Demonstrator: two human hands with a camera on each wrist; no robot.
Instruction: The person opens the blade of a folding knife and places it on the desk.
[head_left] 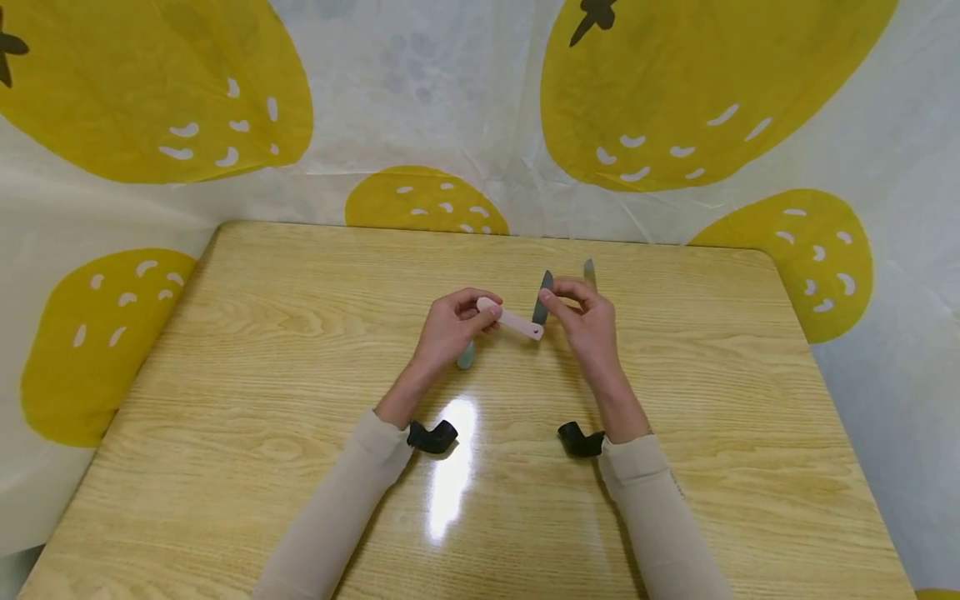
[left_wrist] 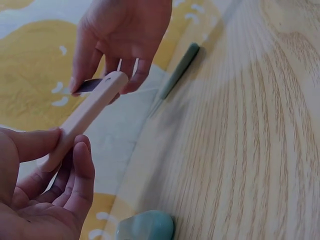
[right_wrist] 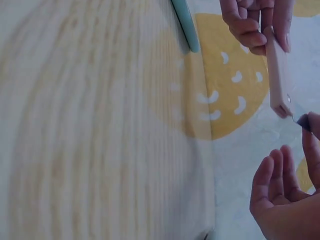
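A folding knife with a pink handle (head_left: 517, 323) and a dark blade (head_left: 542, 300) is held up over the table between both hands, its blade swung out at an angle. My left hand (head_left: 453, 325) grips the handle's far end between thumb and fingers, as the left wrist view also shows. My right hand (head_left: 592, 321) pinches the blade between thumb and forefinger; in the right wrist view its other fingers (right_wrist: 275, 175) stand apart from the knife. The pivot end of the handle (left_wrist: 116, 80) faces the right hand.
On the table (head_left: 300, 333), a green rounded piece (head_left: 465, 357) lies partly hidden below the left hand. A slim green-handled tool (left_wrist: 180, 70) lies near the right hand, its thin tip (head_left: 589, 268) showing behind that hand. A patterned sheet (head_left: 450, 100) hangs behind the table.
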